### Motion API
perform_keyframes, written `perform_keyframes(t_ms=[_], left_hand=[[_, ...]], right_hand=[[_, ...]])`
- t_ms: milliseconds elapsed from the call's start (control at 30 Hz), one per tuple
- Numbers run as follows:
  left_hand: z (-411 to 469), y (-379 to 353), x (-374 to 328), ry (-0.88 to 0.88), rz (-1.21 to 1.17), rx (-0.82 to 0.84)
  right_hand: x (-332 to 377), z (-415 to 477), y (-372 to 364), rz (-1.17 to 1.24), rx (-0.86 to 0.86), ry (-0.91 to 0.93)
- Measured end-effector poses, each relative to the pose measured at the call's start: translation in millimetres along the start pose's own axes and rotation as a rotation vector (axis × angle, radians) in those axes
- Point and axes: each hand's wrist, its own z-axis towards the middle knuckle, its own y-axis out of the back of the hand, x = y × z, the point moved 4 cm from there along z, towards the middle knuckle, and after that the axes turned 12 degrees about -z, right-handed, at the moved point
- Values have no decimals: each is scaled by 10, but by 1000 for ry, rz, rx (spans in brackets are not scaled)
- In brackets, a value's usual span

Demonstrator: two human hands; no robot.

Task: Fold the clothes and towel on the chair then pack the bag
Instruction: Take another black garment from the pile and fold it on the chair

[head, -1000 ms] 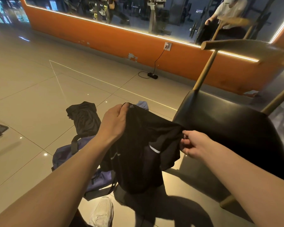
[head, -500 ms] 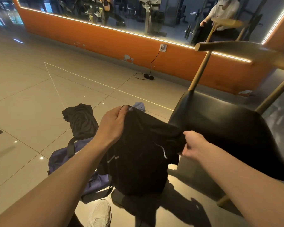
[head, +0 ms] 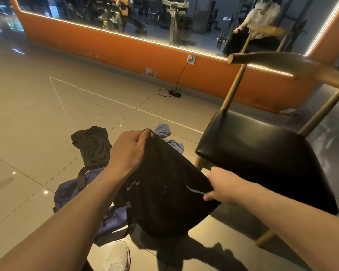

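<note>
Closest to the camera is a white sneaker (head: 117, 257) on the tiles. Just above it, both hands hold up a black garment with thin white stripes (head: 168, 192). The left hand (head: 128, 151) has its fingers curled round the top edge. The right hand (head: 220, 185) pinches the other edge, right by one of the stripes.

A second ago the cloth hung bunched and saggy between the hands. Now the edge between them is pulled into a straight, taut line, with the rest draping below. I'd say that's the shake-out before the first fold, so the folding itself hasn't started.

Under the garment, the purple fabric duffel bag (head: 71, 192) lies slumped on the floor. Past that there's a dark crumpled garment (head: 92, 145) and a light blue towel (head: 164, 132), both unfolded, so plenty is left to do. The black padded chair with wooden legs (head: 262, 159) is just right of the hands. Far back, a black power strip (head: 174, 93) sits by the orange wall (head: 125, 49).
</note>
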Motion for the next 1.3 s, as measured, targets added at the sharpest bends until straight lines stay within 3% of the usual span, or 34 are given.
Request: perform_keyframes(t_ms=[167, 300, 367, 500, 567, 700, 800, 900, 967, 1100, 1233, 1300], left_hand=[[35, 2, 62, -6, 272, 40], [5, 13, 143, 59, 248, 103], [-34, -25, 164, 54, 261, 157], [-81, -111, 122, 24, 328, 203], [-59, -127, 70, -8, 405, 254], [-26, -48, -185, -135, 562, 616], [24, 60, -321, -216, 740, 840], [253, 91, -400, -269, 771, 740], [422, 70, -451, -248, 642, 658], [627, 13, -510, -132, 410, 665], [670, -118, -671, -173, 416, 608], [665, -145, -803, -197, 405, 575]], right_hand=[[-296, 51, -168, -144, -30, -9], [-529, 2, -187, -46, -150, -49], [-587, -23, -161, 100, -177, -30], [-521, -116, -69, 738, -242, 36], [-617, -98, -49, 763, -341, -41], [-920, -215, 61, 563, -452, -274], [-1152, -409, 163, 463, -458, -347], [-1348, -623, 231, 380, -427, -322], [-1449, -773, 269, 385, -445, -252], [-1594, -1152, 346, 297, -428, -135], [-1778, -1421, 345, 156, -415, -152], [-1913, -1495, 339, 241, -509, -183]])
